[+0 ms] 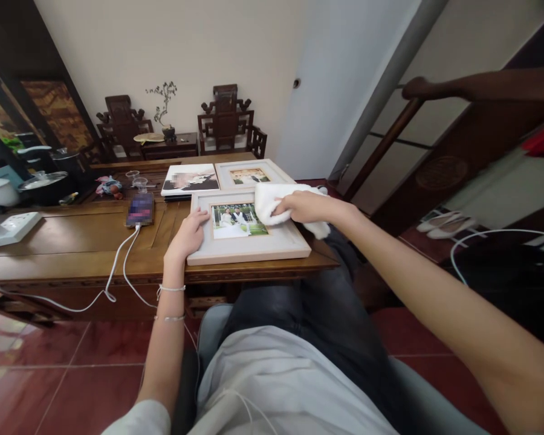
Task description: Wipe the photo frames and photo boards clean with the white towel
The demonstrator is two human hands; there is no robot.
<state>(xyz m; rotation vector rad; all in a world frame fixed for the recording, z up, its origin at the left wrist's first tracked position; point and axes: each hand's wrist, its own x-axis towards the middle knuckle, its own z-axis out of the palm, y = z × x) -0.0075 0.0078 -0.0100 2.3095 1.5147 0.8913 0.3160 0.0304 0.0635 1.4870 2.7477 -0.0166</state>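
Note:
A picture frame (pixel 249 249) with a pale wide border and a photo of two people lies flat near the table's front right corner. My left hand (pixel 191 234) grips its left side, fingertips resting on the border. In my right hand (pixel 301 206) is a bunched white cloth (pixel 268 199), pressed on the frame's upper right part and covering that part of the photo. One end of the cloth hangs past the frame's right edge. Just behind lie a second picture frame (pixel 224 175) and a white photo panel (pixel 168 181) stacked on something dark.
A phone (pixel 140 210) with a white charging cable (pixel 126 257) lies left of the frame on the wooden table (pixel 95 241). Farther left are a power strip (pixel 20 225), a lidded pot (pixel 43 184), small clear cups (pixel 139 183) and a figurine (pixel 109 186). A carved chair (pixel 435 96) stands at right.

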